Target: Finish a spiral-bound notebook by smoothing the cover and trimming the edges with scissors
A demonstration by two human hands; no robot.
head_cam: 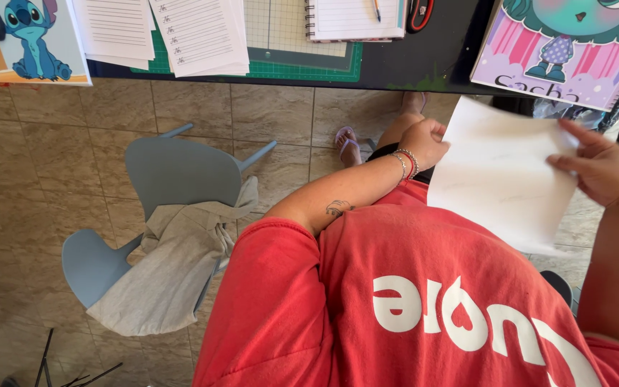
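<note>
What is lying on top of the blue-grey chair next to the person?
A crumpled grey garment lies over the blue-grey chair, covering much of its seat and hanging over one edge. The chair surface underneath the cloth is hidden, so anything under it cannot be seen.

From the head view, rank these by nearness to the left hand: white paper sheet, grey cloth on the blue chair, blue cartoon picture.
1. White paper sheet: held by the left hand.
2. Grey cloth: lower left, on chair.
3. Blue cartoon picture: top-left corner.
</note>
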